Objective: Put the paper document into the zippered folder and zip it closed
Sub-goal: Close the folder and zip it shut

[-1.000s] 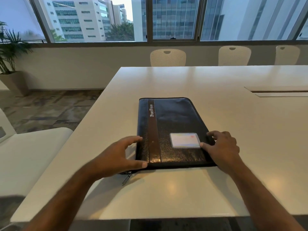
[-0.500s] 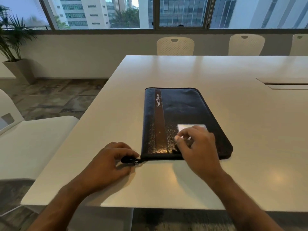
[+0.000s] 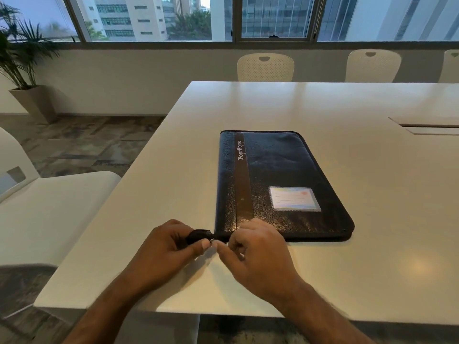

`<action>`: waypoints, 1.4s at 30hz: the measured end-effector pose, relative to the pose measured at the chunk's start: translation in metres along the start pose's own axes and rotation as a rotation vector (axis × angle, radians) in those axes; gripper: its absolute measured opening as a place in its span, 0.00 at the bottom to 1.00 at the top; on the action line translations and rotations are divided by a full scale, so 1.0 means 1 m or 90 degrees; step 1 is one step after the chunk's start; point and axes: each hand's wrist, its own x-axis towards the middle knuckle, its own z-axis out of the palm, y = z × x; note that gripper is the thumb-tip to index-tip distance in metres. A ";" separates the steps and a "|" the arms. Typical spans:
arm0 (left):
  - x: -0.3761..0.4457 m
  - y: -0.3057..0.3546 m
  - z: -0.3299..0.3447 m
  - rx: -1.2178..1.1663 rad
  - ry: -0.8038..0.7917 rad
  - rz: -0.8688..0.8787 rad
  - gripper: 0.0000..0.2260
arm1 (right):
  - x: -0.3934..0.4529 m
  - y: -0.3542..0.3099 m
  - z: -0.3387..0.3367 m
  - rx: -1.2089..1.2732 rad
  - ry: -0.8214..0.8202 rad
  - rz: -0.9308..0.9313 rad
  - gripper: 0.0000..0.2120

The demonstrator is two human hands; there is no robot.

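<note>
A black zippered folder (image 3: 278, 180) marked "PortFolio" lies flat and folded shut on the white table (image 3: 372, 256), with a clear label pocket on its cover. No paper document is visible. My left hand (image 3: 169, 247) pinches the black zipper tail (image 3: 198, 236) that sticks out from the folder's near left corner. My right hand (image 3: 255, 254) is right beside it, thumb and forefinger pinched at the small metal zipper pull (image 3: 213, 241) at that corner.
White chairs (image 3: 265, 67) stand along the table's far side, and another white chair (image 3: 49, 202) is at my left. A cable slot (image 3: 427, 126) is set into the table at the right. A potted plant (image 3: 22, 70) stands by the window.
My right hand left the folder's cover and came to the near left corner beside my left hand. My left hand stayed on the zipper tail.
</note>
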 end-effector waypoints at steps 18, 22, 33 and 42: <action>0.002 0.017 0.006 -0.066 -0.006 -0.009 0.09 | 0.001 -0.006 0.002 -0.040 -0.098 -0.037 0.15; 0.000 0.013 0.008 -0.047 0.060 -0.027 0.09 | 0.000 -0.007 0.002 -0.037 -0.090 -0.009 0.16; -0.003 0.011 0.008 0.002 0.109 -0.060 0.11 | -0.003 -0.004 0.006 -0.118 0.012 0.080 0.13; -0.002 0.014 0.005 -0.048 0.176 -0.100 0.14 | -0.006 0.015 -0.011 -0.128 0.045 0.120 0.15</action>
